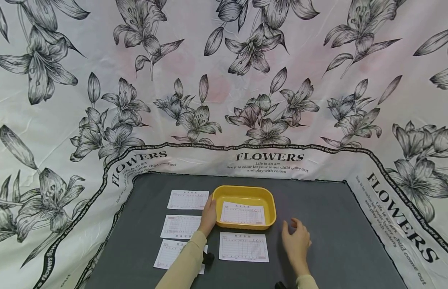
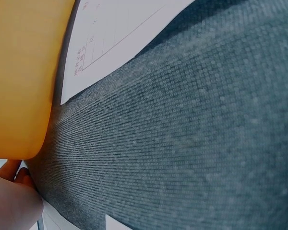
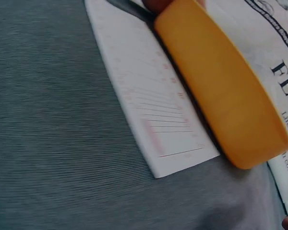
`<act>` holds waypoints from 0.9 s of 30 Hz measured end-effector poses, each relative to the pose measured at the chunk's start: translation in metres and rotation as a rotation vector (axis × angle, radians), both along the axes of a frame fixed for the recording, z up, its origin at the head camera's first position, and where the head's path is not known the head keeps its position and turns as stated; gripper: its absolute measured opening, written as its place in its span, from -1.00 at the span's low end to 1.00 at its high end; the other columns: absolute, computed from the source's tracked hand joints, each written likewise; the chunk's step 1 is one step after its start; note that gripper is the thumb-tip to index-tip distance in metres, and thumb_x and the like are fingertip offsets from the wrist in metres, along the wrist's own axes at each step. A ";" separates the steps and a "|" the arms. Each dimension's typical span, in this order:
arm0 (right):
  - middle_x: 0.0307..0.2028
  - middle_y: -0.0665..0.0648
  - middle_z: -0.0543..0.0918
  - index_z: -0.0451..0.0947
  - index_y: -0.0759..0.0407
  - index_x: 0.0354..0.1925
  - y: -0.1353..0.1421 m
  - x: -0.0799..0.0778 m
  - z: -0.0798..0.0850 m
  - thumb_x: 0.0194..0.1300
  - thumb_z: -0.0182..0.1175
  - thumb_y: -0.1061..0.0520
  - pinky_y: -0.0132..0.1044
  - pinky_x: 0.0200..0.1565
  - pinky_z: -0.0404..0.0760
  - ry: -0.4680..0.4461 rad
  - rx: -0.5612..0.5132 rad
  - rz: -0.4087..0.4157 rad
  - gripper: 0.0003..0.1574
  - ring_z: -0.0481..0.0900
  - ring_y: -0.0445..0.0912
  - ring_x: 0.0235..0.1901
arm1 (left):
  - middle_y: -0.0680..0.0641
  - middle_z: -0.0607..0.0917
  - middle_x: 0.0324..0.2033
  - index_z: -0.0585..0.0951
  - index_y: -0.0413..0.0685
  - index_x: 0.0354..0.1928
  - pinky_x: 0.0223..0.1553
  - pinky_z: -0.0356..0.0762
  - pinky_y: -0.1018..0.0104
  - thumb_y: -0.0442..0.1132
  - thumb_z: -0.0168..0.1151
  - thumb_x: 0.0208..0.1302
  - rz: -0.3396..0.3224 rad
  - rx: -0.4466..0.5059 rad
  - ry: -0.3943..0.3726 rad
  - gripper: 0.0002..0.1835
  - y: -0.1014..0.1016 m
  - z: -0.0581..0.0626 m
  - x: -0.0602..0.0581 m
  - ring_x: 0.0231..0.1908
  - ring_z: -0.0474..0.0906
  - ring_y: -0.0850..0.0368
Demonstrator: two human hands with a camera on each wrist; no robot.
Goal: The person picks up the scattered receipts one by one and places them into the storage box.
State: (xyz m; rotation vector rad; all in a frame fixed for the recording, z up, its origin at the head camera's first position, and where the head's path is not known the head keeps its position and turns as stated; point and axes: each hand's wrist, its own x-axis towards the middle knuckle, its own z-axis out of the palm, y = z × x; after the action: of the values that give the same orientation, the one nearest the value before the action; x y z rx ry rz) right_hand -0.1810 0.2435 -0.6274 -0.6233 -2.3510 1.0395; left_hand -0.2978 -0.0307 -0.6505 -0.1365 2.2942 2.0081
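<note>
A shallow yellow plastic tray (image 1: 244, 227) stands on the dark grey table, with a printed form (image 1: 243, 213) lying inside it. My left hand (image 1: 208, 216) grips the tray at its left side; in the left wrist view its fingers (image 2: 24, 177) meet the tray's lower end. To the right of the tray, my right hand (image 1: 296, 241) is apart from it, fingers loosely bent and holding nothing. Another printed form (image 1: 243, 247) lies flat just in front of the tray. In the right wrist view the tray's side (image 3: 221, 81) shows beside that form.
Left of the tray, more printed forms lie in a column: a far form (image 1: 188, 200), a middle form (image 1: 181, 226) and a near form (image 1: 170, 253) partly covered by my left sleeve. A flower-print cloth (image 1: 271, 160) rises behind and beside the grey tabletop (image 1: 339, 224).
</note>
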 end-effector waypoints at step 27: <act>-0.02 0.51 0.57 0.61 0.42 0.13 -0.059 0.026 -0.034 0.08 0.59 -0.23 0.31 -0.02 0.31 -0.175 0.146 0.079 -0.08 0.48 0.38 0.00 | -0.19 0.29 0.60 0.18 -0.02 0.68 0.60 0.08 -0.24 0.00 -0.28 0.77 -0.007 0.004 -0.016 -0.40 -0.001 0.002 0.002 0.58 0.21 -0.23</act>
State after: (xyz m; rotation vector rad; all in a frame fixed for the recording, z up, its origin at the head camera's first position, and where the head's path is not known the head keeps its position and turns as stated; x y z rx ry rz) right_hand -0.1553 0.1844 -0.6617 -0.5915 -2.5952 0.8673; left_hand -0.2956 -0.0320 -0.6485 -0.1436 2.2781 2.0000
